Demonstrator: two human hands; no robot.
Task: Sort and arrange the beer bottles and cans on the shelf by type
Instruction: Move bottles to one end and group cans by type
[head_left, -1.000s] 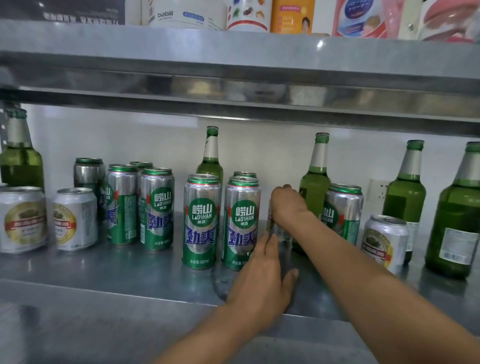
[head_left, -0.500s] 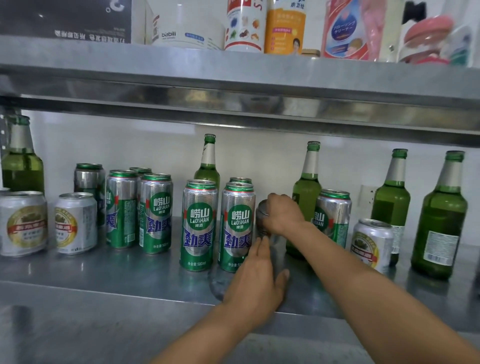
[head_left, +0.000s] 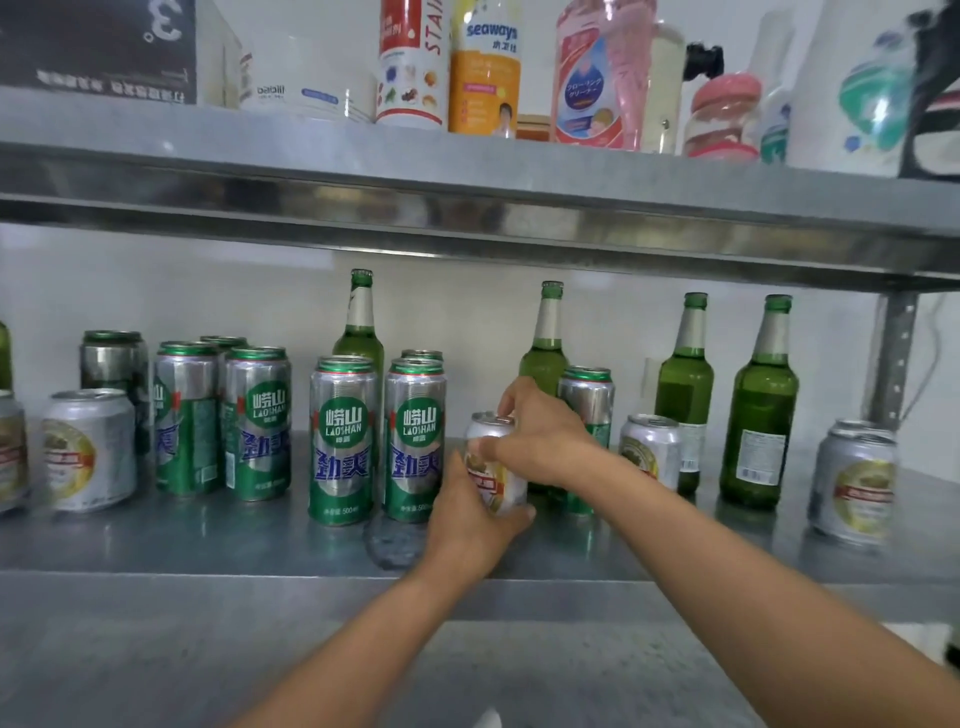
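A short silver can (head_left: 493, 467) is being gripped by both hands at the middle of the steel shelf (head_left: 156, 540). It is being held upright just right of two tall green Laoshan cans (head_left: 343, 441) and in front of a capped green bottle (head_left: 545, 353). The left hand (head_left: 472, 525) is being wrapped round the lower body of the can, its fingers (head_left: 457, 470) curled against the left side. The right hand (head_left: 543, 436) is being clamped over the rim from above, its fingers closed on the top. (Whether the base is touching the shelf cannot be told.) More tall green cans (head_left: 257, 421) are being shown grouped to the left. Matching silver cans (head_left: 88, 449) are being shown scattered at both ends, one of them beside two more green bottles (head_left: 761, 405) on the right. What the cans contain cannot be seen.
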